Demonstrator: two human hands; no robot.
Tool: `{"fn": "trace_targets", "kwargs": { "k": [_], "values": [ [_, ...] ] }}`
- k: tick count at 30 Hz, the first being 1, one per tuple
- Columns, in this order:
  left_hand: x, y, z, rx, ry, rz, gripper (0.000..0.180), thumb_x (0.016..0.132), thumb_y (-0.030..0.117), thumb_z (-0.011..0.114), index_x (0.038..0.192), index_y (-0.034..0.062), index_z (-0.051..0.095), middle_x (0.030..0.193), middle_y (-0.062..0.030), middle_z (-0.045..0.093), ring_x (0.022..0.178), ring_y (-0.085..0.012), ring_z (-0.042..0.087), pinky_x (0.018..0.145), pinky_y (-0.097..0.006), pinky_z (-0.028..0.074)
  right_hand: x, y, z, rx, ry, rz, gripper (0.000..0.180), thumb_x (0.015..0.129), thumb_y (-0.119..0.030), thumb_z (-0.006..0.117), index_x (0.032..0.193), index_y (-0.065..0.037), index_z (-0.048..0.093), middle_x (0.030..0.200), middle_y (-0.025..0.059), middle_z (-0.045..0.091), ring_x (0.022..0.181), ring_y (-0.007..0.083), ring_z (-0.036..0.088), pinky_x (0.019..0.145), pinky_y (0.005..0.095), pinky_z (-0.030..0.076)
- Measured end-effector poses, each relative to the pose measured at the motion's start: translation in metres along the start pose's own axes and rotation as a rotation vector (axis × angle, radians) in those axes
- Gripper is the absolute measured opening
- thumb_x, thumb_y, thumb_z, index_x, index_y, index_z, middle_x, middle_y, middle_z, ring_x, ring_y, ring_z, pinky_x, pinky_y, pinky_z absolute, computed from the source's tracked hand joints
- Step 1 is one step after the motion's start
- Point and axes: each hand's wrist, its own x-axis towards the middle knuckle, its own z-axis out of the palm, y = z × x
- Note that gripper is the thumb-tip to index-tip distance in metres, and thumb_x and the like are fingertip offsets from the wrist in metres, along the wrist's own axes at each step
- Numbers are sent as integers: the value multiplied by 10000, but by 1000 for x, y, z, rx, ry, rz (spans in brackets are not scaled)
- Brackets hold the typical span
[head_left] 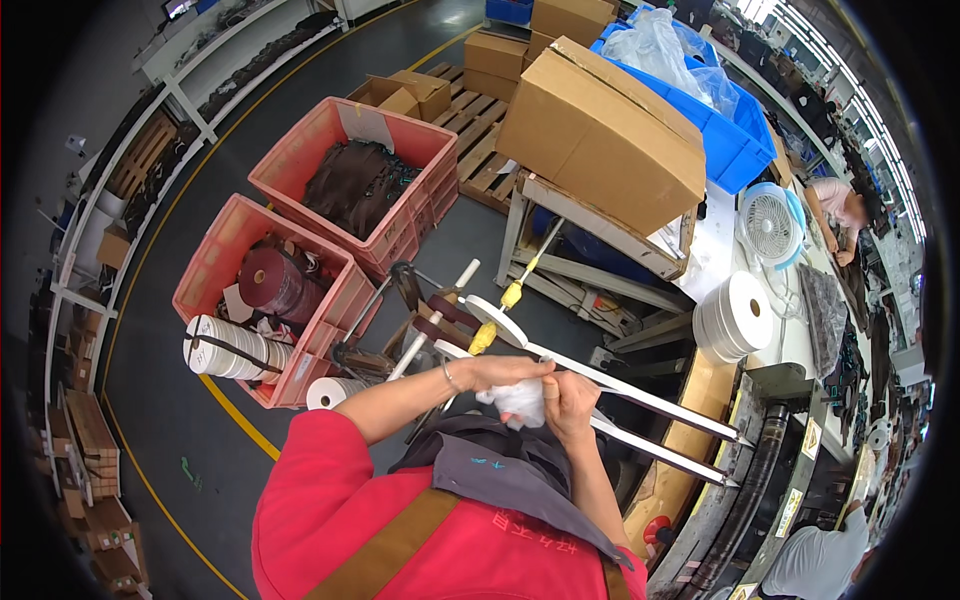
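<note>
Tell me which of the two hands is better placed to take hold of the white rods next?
Probably the right hand. It already lies against the nearer of the two white rods, while the left hand sits a little farther back over the white wad that both hands grip.

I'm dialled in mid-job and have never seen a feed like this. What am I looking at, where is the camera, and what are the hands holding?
No machine here: a person works with bare hands. The single picture comes from a fisheye camera on their head, looking down, so straight edges bend.

The left hand and right hand meet on a white fluffy wad, right at the long white rods of a spool rack.

Beyond stand two red crates of dark material, white tape rolls, a cardboard box on a stand, and a small fan. Other people work at the right edge.
</note>
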Motion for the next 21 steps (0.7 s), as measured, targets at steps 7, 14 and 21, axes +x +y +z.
{"fn": "trace_targets", "kwargs": {
  "k": [7,14,21],
  "values": [
    [-5,-30,-13,-341,-10,114,215,780,134,608,897,-27,528,625,-82,552,351,-93,446,392,-214,433,36,-38,-31,218,2,189,35,704,-17,570,728,4,557,711,121,575,631,235,559,537,302,430],
    [-15,-17,-17,-458,120,241,358,728,98,617,1033,-36,489,732,-120,581,369,-86,449,430,-194,439,75,-134,-163,1285,-47,-369,721,837,-378,525,1384,-241,76,1305,79,413,1228,264,358,983,585,168],
    [-38,-20,-42,-466,321,450,352,744,145,581,1008,-70,492,693,-137,570,371,-119,456,392,-242,411,91,-195,-146,1744,435,-276,370,902,-270,429,1261,-180,426,1244,-60,485,1012,34,530,898,397,312]
  ]
}}
